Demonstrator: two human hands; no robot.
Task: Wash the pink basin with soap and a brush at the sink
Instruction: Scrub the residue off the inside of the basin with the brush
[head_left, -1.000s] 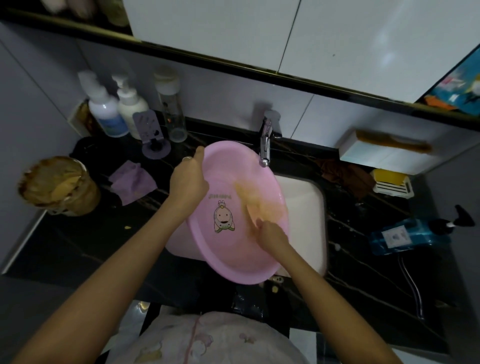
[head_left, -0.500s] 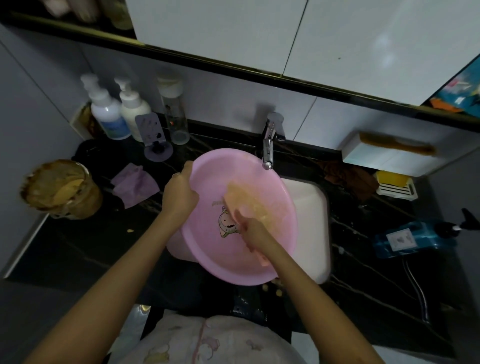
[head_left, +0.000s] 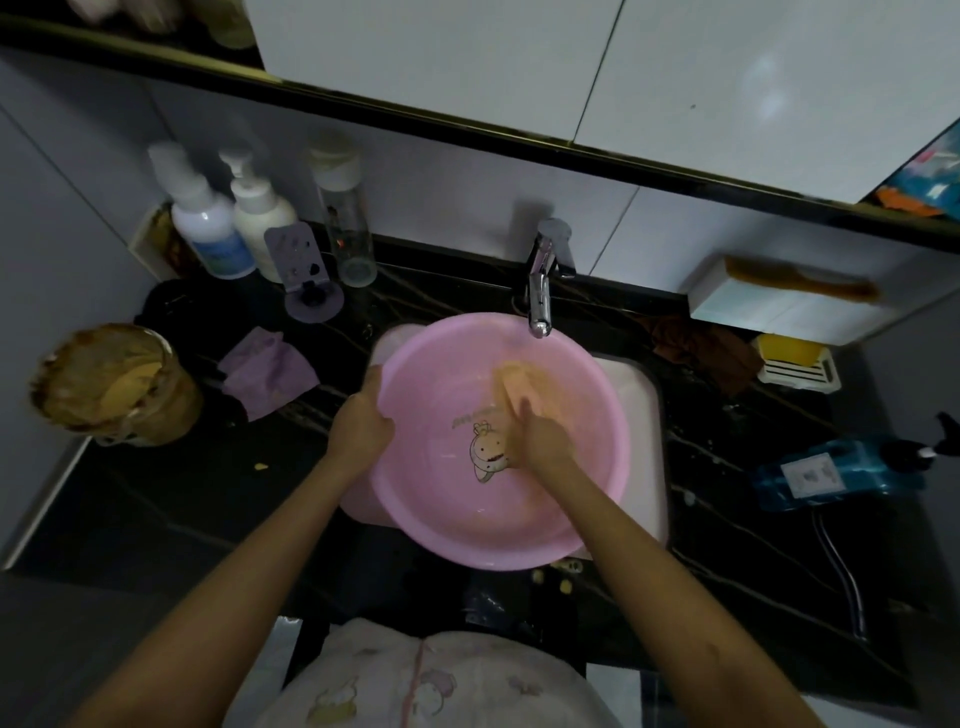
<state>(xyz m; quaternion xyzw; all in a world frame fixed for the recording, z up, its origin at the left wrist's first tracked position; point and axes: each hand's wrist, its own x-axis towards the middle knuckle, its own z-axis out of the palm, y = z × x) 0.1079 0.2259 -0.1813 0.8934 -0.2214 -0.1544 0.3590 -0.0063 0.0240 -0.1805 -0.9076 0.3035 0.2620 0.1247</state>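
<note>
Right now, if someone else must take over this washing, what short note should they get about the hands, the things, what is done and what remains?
Left hand grips the left rim of the pink basin, held over the white sink under the tap.
Right hand holds the brush against the basin's inside; the brush is blurred.
Done: scrubbing is under way. No water stream shows from the tap.
Left: finish scrubbing, then probably rinse.
</note>
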